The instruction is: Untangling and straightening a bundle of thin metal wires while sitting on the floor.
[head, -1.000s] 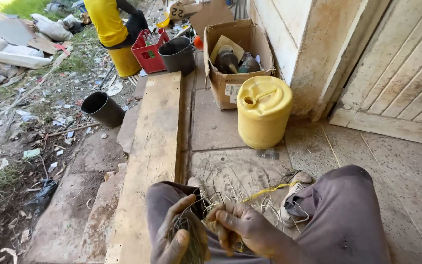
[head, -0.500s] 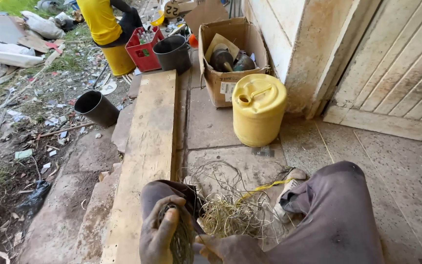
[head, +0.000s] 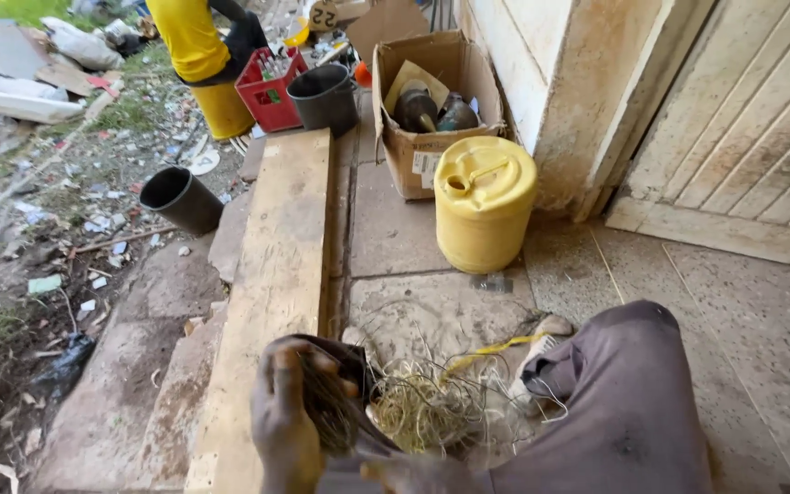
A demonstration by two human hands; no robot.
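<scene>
My left hand [head: 287, 423] is curled around a bundle of dark, stiff fibres [head: 329, 413], the fingers wrapped over its top and the thumb pressing the strands against my palm, low over my left knee. My right hand [head: 404, 474] sits just beside it at the bottom edge of view; only a few knuckles and a fingertip show, so I cannot tell whether it is spread or pinching anything. Just to the right of my left hand, between my legs, lies a loose tangle of pale yellowish wire and straw [head: 427, 412] on the concrete floor [head: 395, 229], with a yellow strip [head: 491, 352] running from it toward my shoe [head: 541, 343]. Beyond my hands a long wooden plank [head: 276, 265] stretches away along the step. Farther ahead and to the right stands a yellow jerrycan [head: 485, 201], and behind it an open cardboard box [head: 432, 101] with jars inside. Well ahead on the left a black pot [head: 180, 197] lies tipped in the dirt, and a person in a yellow top [head: 189, 37] crouches by a red crate [head: 272, 87] and a black bucket [head: 324, 94].
</scene>
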